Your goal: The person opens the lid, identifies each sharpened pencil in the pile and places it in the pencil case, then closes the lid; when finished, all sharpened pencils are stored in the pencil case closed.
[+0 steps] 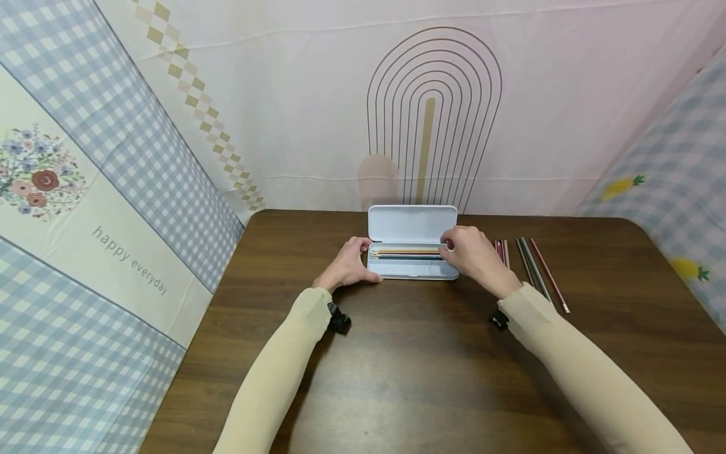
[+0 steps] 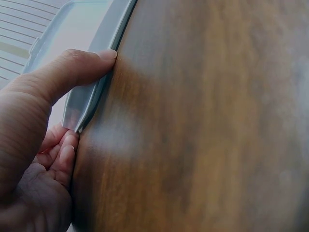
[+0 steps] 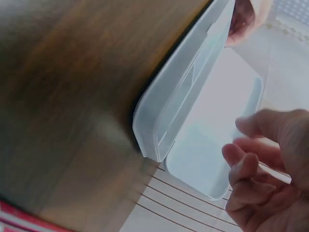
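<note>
A white pencil case [image 1: 391, 270] lies open on the table with its lid [image 1: 413, 224] raised at the back. Several colored pencils [image 1: 407, 253] lie side by side in its rear compartment. My left hand [image 1: 347, 263] holds the case's left end, thumb [image 2: 91, 65] along the front edge and the other fingers round the far side. Over the right end of the case is my right hand [image 1: 471, 253], its fingers loosely bent. In the right wrist view, a gap shows between thumb [image 3: 265, 123] and fingertips, with nothing visible between them.
Right of the case, beside my right wrist, lie several more pencils: a pink and pale group [image 1: 503, 251], dark green and grey ones [image 1: 533, 268] and a red pencil [image 1: 550, 274]. The brown table [image 1: 408, 378] meets a patterned cloth [image 1: 306, 113] at the back.
</note>
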`<state>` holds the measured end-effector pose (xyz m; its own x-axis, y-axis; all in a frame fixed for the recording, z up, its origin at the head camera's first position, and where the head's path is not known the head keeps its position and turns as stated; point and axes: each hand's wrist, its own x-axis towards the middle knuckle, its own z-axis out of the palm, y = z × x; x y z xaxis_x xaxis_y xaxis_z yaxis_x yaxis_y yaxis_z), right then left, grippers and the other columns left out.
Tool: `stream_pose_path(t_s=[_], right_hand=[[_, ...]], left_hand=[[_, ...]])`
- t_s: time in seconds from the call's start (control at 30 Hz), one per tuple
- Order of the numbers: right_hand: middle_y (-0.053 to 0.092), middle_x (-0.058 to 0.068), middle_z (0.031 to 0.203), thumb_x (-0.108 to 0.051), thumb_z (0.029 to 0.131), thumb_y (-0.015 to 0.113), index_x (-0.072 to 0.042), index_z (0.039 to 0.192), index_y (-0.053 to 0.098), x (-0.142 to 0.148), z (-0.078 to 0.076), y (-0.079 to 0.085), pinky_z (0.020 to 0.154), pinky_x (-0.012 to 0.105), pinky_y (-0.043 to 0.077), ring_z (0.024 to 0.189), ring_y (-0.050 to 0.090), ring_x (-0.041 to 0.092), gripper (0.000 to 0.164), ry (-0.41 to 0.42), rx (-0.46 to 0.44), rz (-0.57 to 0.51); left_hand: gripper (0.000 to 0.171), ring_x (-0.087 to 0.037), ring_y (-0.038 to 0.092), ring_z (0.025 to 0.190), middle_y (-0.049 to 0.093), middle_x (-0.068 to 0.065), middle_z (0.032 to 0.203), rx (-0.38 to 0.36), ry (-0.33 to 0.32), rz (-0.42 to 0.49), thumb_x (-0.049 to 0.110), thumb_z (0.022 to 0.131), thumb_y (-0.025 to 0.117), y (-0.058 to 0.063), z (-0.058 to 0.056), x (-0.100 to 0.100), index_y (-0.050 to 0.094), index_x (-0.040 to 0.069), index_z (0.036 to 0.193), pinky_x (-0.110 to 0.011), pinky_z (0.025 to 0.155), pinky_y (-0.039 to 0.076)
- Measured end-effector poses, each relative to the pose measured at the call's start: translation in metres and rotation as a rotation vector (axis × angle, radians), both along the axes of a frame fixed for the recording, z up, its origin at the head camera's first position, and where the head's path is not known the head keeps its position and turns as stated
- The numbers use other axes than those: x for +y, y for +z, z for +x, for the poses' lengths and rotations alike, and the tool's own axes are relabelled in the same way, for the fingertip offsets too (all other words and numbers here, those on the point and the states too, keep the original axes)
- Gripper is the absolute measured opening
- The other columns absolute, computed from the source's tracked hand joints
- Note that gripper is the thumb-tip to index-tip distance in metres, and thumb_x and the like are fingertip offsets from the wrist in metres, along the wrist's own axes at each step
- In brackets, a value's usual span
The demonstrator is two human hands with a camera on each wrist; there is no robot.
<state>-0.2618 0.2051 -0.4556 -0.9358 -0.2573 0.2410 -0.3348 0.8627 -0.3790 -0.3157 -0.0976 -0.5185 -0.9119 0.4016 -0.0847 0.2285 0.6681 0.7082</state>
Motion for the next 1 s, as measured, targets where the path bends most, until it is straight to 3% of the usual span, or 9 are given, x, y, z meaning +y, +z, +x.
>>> stream_pose_path(t_s=[0.23,0.5,0.67,0.83,1.0], right_hand=[[0.078,0.024,0.092,-0.007,0.099,0.069,0.007,0.102,0.08,0.015,0.026,0.008,0.059,0.031,0.049,0.069,0.063,0.025,0.017,-0.151,-0.017,-0.105],[0.079,0.024,0.087,-0.008,0.097,0.068,0.008,0.1,0.081,0.037,0.049,0.005,0.061,0.037,0.052,0.063,0.064,0.024,0.021,-0.252,0.025,-0.118],[0.078,0.023,0.085,-0.007,0.095,0.069,0.007,0.094,0.08,0.052,0.062,-0.004,0.058,0.035,0.048,0.062,0.063,0.024,0.018,-0.288,0.013,-0.114],[0.074,0.014,0.068,-0.005,0.092,0.07,0.006,0.082,0.079,0.066,0.066,-0.015,0.059,0.031,0.043,0.057,0.058,0.02,0.017,-0.281,0.025,-0.097],[0.071,0.009,0.065,-0.003,0.089,0.068,0.001,0.077,0.079,0.073,0.071,-0.021,0.056,0.03,0.042,0.058,0.058,0.019,0.017,-0.289,-0.055,-0.09]], left_hand=[[0.087,-0.032,0.052,0.139,0.054,-0.016,0.148,-0.003,-0.001,0.008,0.026,0.075,0.098,0.001,0.001,0.0,0.053,0.003,0.146,-0.046,0.124,0.045],[0.089,-0.032,0.052,0.139,0.054,-0.017,0.147,-0.003,-0.001,0.007,0.025,0.075,0.098,0.001,0.0,0.001,0.053,0.003,0.148,-0.046,0.124,0.045],[0.088,-0.032,0.052,0.139,0.054,-0.017,0.147,0.0,-0.001,0.005,0.025,0.075,0.098,0.001,0.0,0.001,0.053,0.002,0.148,-0.046,0.124,0.045],[0.09,-0.032,0.052,0.14,0.054,-0.017,0.148,-0.002,-0.001,0.002,0.026,0.075,0.098,0.001,0.001,0.001,0.052,0.003,0.149,-0.047,0.124,0.045],[0.09,-0.032,0.052,0.141,0.054,-0.017,0.15,-0.004,-0.003,-0.007,0.027,0.076,0.097,0.0,0.0,0.0,0.052,0.003,0.15,-0.046,0.125,0.044]])
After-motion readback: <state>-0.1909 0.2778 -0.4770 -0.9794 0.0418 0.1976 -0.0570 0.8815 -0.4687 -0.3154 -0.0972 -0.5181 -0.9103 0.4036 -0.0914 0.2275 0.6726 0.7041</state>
